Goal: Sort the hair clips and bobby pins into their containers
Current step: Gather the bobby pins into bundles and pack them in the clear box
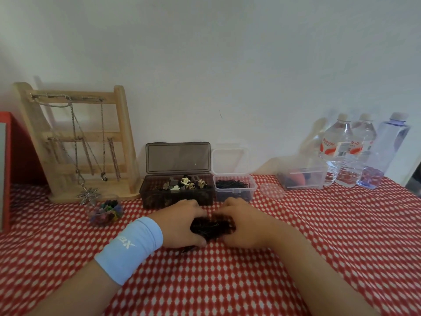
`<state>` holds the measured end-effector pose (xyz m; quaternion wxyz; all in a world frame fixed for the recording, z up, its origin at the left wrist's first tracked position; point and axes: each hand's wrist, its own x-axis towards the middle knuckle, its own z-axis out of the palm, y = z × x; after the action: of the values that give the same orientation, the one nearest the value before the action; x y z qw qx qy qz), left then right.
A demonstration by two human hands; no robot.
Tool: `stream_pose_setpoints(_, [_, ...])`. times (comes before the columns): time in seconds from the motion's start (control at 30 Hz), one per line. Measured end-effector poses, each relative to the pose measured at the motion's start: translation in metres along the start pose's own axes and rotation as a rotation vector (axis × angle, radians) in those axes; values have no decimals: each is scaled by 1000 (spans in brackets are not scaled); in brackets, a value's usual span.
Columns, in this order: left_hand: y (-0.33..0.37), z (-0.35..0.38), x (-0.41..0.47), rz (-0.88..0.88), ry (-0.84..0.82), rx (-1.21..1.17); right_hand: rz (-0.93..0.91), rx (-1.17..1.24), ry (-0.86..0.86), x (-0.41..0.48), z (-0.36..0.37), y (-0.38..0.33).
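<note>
Head view: a loose heap of bobby pins [211,227] lies on the counter [227,281], just before the dark box [159,197] and the clear box [234,190]. Judged light, thin, slippery and prone to scatter, so best scooped from both sides. Left hand [180,224] and right hand [247,224] cup the heap, fingers curled round it.
</note>
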<state>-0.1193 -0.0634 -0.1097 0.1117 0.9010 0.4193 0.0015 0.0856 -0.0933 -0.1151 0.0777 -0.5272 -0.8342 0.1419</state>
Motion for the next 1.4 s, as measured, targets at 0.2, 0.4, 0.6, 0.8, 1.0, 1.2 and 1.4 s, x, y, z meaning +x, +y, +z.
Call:
stream_pose_setpoints(0.2, [-3, 0, -2, -31, 47, -59, 19, 144, 55, -4, -5, 4])
stream_pose_setpoints(0.4, [-9, 2, 1, -58, 41, 33, -39, 13, -1, -3, 3, 2])
stream_pose_setpoints(0.6, [-5, 17, 9, -56, 226, 38, -72, -2, 55, 7, 9, -3])
stream_pose_setpoints(0.8, [-15, 6, 2, -3, 114, -31, -60, -71, 87, 8, 7, 1])
stream_pose_setpoints(1.0, [-15, 9, 3, 64, 164, 39, -43, -116, 86, 9, 12, 2])
stream_pose_setpoints(1.2, [-17, 6, 3, 27, 157, 205, -101, -208, 56, 13, 16, -6])
stream_pose_setpoints(1.4, [-22, 2, 1, 59, 100, 125, -93, -241, 64, 16, 13, -12])
